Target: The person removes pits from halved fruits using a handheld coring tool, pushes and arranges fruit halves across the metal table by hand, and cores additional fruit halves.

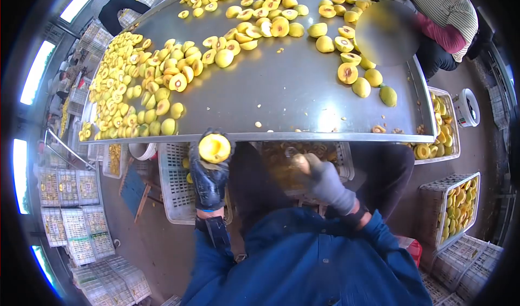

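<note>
Near nine o'clock from the view's centre, the left hand (212, 184), in a dark, glossy, creased glove, is grasping a fruit half (214, 148), its round yellow flesh facing the camera around a hollow. Toward four, the right hand (328, 185), in matte grey fabric, is curling; blur is hiding whether its fingers are gripping anything. At twelve, a smooth metal table (254, 92) is reflecting light; toward ten, domed fruit pieces (116, 94) are lying heaped. At eight, a perforated plastic crate (176, 189) is standing.
</note>
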Demonstrator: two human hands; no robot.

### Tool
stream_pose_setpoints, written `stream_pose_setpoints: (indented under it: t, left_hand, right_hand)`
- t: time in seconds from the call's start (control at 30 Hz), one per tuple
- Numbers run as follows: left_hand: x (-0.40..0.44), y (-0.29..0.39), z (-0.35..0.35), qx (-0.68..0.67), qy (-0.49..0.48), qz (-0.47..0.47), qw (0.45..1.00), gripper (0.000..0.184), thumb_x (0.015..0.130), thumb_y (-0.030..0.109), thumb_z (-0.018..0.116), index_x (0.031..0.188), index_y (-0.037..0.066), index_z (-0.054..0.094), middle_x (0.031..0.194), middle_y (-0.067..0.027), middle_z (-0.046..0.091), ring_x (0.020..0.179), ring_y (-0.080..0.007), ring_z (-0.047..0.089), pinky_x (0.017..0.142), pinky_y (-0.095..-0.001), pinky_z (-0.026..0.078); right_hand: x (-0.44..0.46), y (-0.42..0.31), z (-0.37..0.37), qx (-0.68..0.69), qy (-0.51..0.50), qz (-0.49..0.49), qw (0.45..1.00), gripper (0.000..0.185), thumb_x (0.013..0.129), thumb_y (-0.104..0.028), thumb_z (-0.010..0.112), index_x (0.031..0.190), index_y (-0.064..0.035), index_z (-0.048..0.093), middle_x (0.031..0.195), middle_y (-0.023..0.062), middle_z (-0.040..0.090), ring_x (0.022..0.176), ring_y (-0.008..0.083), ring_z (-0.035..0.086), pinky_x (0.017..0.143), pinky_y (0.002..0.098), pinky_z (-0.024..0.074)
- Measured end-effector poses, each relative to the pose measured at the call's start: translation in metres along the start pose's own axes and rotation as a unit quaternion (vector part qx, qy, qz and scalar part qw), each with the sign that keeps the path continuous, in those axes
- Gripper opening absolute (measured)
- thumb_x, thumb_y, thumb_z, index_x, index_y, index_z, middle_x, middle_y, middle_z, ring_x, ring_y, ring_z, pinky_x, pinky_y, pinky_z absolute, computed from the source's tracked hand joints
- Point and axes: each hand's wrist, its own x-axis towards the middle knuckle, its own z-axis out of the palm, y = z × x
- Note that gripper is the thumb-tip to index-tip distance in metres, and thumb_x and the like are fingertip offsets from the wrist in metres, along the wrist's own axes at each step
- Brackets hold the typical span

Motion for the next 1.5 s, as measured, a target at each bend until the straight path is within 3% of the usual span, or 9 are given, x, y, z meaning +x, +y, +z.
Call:
stream_pose_setpoints:
  t: [0.2, 0.47, 0.6, 0.63, 0.77, 0.83, 0.97, 1.17, 1.5]
  left_hand:
    - [-0.016, 0.014, 0.034, -0.04, -0.033, 0.051, 0.997, 0.047, 0.082, 0.003, 0.072, 0.125, -0.002, 0.054, 0.116, -0.0121, 0.066, 0.107, -0.0205, 0.063, 0.095, -0.034, 0.05]
    - [-0.062, -0.041, 0.033, -0.218, -0.038, -0.109, 0.969, 0.047, 0.103, 0.039, 0.041, 0.126, 0.002, 0.057, 0.118, -0.0079, 0.061, 0.109, -0.0163, 0.057, 0.098, -0.0327, 0.045]
    - [-0.071, 0.0, 0.008, -0.287, -0.102, -0.167, 0.938, 0.046, 0.104, 0.036, 0.04, 0.131, 0.001, 0.055, 0.122, -0.0091, 0.059, 0.118, -0.018, 0.054, 0.102, -0.0326, 0.043]
    - [-0.076, 0.006, 0.001, -0.284, -0.106, -0.158, 0.94, 0.046, 0.104, 0.035, 0.04, 0.131, 0.001, 0.055, 0.123, -0.0093, 0.059, 0.119, -0.0184, 0.054, 0.102, -0.0326, 0.042]
    - [-0.083, -0.03, -0.021, -0.137, -0.019, -0.054, 0.989, 0.045, 0.106, 0.032, 0.039, 0.133, -0.001, 0.054, 0.126, -0.0109, 0.06, 0.118, -0.019, 0.056, 0.103, -0.0322, 0.043]
    - [-0.069, -0.076, -0.054, -0.247, 0.106, -0.151, 0.951, 0.044, 0.106, 0.03, 0.04, 0.137, 0.0, 0.051, 0.135, -0.0111, 0.056, 0.123, -0.0213, 0.053, 0.107, -0.0352, 0.041]
    - [0.015, -0.056, -0.103, 0.243, 0.157, 0.073, 0.955, 0.043, 0.102, 0.02, 0.049, 0.138, -0.001, 0.047, 0.142, -0.0191, 0.048, 0.134, -0.032, 0.044, 0.111, -0.0427, 0.034]
    - [0.173, -0.074, -0.013, 0.314, 0.044, 0.285, 0.904, 0.05, 0.092, 0.023, 0.061, 0.135, 0.002, 0.049, 0.139, -0.0229, 0.047, 0.131, -0.0397, 0.044, 0.109, -0.0465, 0.037]
    - [0.309, -0.162, 0.095, 0.507, 0.04, 0.234, 0.829, 0.064, 0.084, 0.033, 0.067, 0.137, 0.003, 0.046, 0.115, -0.0163, 0.052, 0.11, -0.0364, 0.05, 0.103, -0.0495, 0.036]
  right_hand:
    - [0.04, -0.055, 0.03, -0.047, 0.057, -0.147, 0.986, 0.032, 0.082, -0.021, 0.073, 0.109, -0.0109, 0.059, 0.08, 0.0123, 0.067, 0.063, 0.0321, 0.067, 0.053, 0.0394, 0.0534]
    - [0.043, -0.054, 0.054, -0.171, -0.08, -0.236, 0.953, 0.024, 0.081, -0.027, 0.072, 0.093, -0.0117, 0.058, 0.071, 0.0078, 0.062, 0.059, 0.0271, 0.066, 0.049, 0.0382, 0.0497]
    - [0.046, -0.06, 0.063, -0.117, -0.174, -0.148, 0.967, 0.023, 0.087, -0.025, 0.071, 0.1, -0.0091, 0.06, 0.071, 0.0138, 0.062, 0.06, 0.0251, 0.066, 0.054, 0.0378, 0.0514]
    - [0.042, -0.068, 0.064, 0.068, -0.223, 0.076, 0.97, 0.02, 0.091, -0.018, 0.067, 0.106, -0.0055, 0.061, 0.075, 0.0096, 0.064, 0.064, 0.0135, 0.063, 0.061, 0.0298, 0.051]
    - [0.037, -0.044, 0.07, 0.304, -0.17, 0.217, 0.912, 0.015, 0.094, -0.01, 0.063, 0.106, -0.0018, 0.061, 0.094, -0.0053, 0.058, 0.085, 0.004, 0.052, 0.073, 0.021, 0.0459]
    - [0.03, -0.031, 0.061, 0.126, -0.152, 0.155, 0.968, 0.018, 0.092, -0.017, 0.065, 0.104, -0.0041, 0.061, 0.079, 0.0069, 0.064, 0.07, 0.0158, 0.061, 0.065, 0.0309, 0.0501]
    - [-0.007, 0.04, 0.04, -0.174, -0.081, 0.051, 0.98, 0.026, 0.089, -0.029, 0.068, 0.103, -0.008, 0.062, 0.07, 0.0197, 0.064, 0.06, 0.0388, 0.065, 0.058, 0.0462, 0.0515]
    - [-0.057, 0.108, 0.049, -0.095, -0.102, 0.155, 0.978, 0.036, 0.086, -0.038, 0.069, 0.11, -0.0117, 0.062, 0.074, 0.0196, 0.067, 0.066, 0.0419, 0.066, 0.058, 0.0505, 0.0517]
    - [-0.078, 0.199, 0.072, 0.032, -0.083, 0.196, 0.976, 0.041, 0.087, -0.044, 0.066, 0.112, -0.0119, 0.062, 0.078, 0.0225, 0.067, 0.076, 0.0421, 0.067, 0.067, 0.0492, 0.053]
